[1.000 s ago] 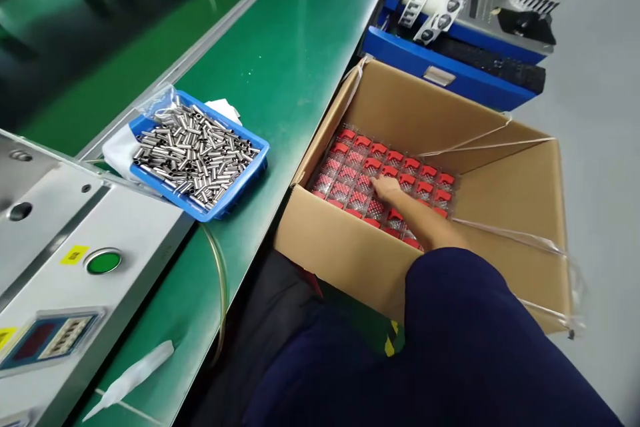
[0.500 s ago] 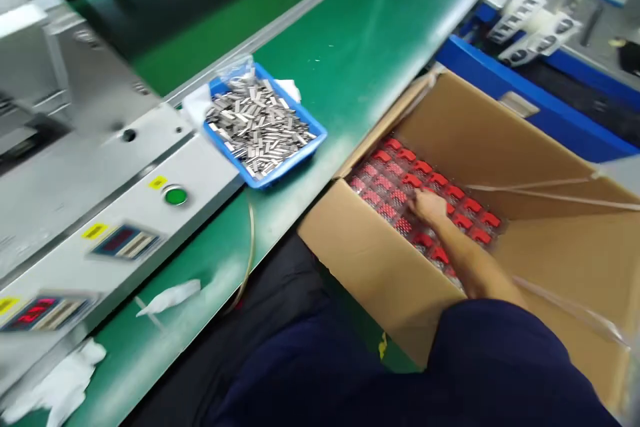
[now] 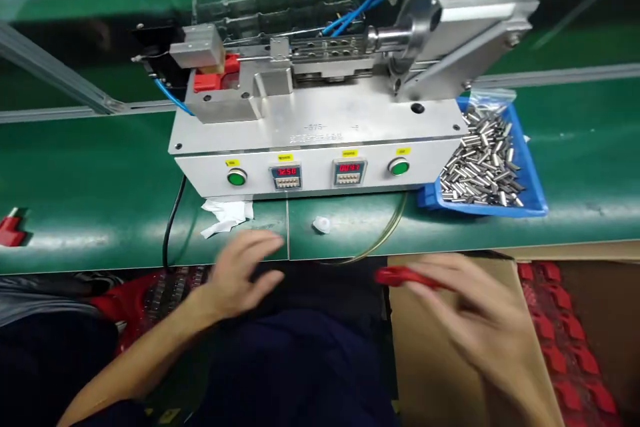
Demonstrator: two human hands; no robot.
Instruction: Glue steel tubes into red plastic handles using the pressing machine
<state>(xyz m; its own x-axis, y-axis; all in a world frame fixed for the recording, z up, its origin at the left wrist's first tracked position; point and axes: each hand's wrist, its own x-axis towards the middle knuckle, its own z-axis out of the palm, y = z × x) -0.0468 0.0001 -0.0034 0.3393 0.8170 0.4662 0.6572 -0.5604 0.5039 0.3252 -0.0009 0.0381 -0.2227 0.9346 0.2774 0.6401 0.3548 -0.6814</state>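
Observation:
My right hand (image 3: 480, 313), a little blurred, pinches a small red plastic part (image 3: 407, 277) between thumb and fingers above the cardboard box flap. My left hand (image 3: 245, 273) is held over the bench's front edge, thumb and fingers apart, with nothing in it. In front of both hands stands a metal bench machine (image 3: 320, 113) with two green buttons and two red digital displays. Another red part (image 3: 207, 82) sits in the fixture at the machine's left end. More red parts (image 3: 570, 327) lie in rows in a clear tray inside the cardboard box (image 3: 435, 347).
A blue bin (image 3: 537, 193) of short metal pins stands at the machine's right. White crumpled paper (image 3: 227, 213) and a thin hose (image 3: 393, 230) lie on the green bench (image 3: 100, 193). A black cable (image 3: 173, 227) hangs at left, near a red part (image 3: 11, 230).
The view has swung left from the box to the machine. My right hand has come out of the box with a red part. My left hand has come into view.

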